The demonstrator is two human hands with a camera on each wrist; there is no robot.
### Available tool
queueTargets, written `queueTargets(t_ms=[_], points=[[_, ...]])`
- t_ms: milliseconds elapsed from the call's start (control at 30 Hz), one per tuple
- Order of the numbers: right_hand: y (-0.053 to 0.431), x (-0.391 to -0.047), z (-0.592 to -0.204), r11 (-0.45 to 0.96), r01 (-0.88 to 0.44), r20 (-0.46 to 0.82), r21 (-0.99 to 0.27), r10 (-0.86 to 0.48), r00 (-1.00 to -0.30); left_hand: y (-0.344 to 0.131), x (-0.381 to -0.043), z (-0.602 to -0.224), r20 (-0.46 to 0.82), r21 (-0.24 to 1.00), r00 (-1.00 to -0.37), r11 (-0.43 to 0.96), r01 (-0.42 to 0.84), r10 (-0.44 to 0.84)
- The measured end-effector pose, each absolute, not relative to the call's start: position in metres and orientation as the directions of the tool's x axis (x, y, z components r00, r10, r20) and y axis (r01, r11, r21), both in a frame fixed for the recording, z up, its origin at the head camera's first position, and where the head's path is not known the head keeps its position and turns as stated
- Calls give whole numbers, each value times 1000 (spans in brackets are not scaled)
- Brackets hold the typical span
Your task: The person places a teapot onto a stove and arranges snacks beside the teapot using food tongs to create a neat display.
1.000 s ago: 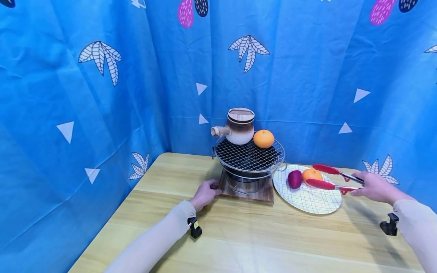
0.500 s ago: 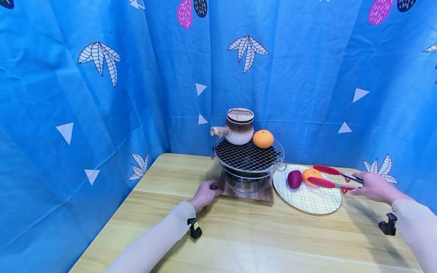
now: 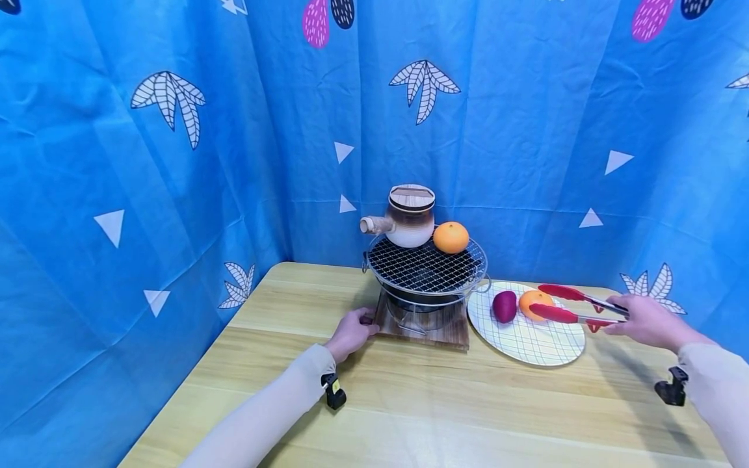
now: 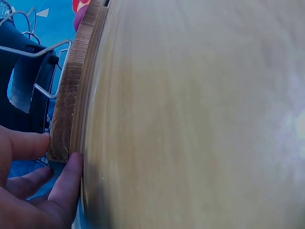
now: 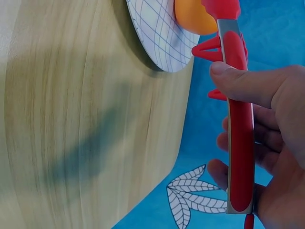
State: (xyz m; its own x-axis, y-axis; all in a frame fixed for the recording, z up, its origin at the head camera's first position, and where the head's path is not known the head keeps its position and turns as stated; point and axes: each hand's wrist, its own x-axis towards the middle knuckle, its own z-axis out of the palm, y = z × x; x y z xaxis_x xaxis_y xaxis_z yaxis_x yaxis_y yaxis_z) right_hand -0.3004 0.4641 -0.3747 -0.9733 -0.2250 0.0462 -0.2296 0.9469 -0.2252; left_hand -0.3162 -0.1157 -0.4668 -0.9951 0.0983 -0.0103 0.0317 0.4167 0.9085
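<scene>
My left hand [image 3: 351,335] pinches the left corner of a dark wooden board [image 3: 447,337] under a round tabletop grill [image 3: 418,273]; in the left wrist view the thumb and fingers [image 4: 66,191] close about that corner. My right hand [image 3: 651,323] grips red-tipped tongs [image 3: 552,314], thumb laid along the red handle [image 5: 240,152] in the right wrist view. The tongs' two spread tips reach over a plate [image 3: 541,354], on either side of a mandarin [image 3: 529,301]. A dark purple, egg-shaped item [image 3: 504,307] lies just left of that mandarin.
On the grill's wire mesh stand a lidded clay pot [image 3: 411,233], its handle pointing left, and another mandarin [image 3: 452,238]. Wire handles stick out at the grill's sides. A blue patterned curtain [image 3: 515,143] hangs close behind the wooden table [image 3: 398,409].
My right hand and the tongs have shifted slightly right, and the mandarin on the plate sits a touch further right. My left hand stays at the board's corner.
</scene>
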Motion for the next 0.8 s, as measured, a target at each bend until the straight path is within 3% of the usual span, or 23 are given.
queueTargets(t_ms=[800], points=[[461,-299,-376,955,-214,5,-207,-217,-976,-116,-317,-468,-3,900,-995,434,41,102]])
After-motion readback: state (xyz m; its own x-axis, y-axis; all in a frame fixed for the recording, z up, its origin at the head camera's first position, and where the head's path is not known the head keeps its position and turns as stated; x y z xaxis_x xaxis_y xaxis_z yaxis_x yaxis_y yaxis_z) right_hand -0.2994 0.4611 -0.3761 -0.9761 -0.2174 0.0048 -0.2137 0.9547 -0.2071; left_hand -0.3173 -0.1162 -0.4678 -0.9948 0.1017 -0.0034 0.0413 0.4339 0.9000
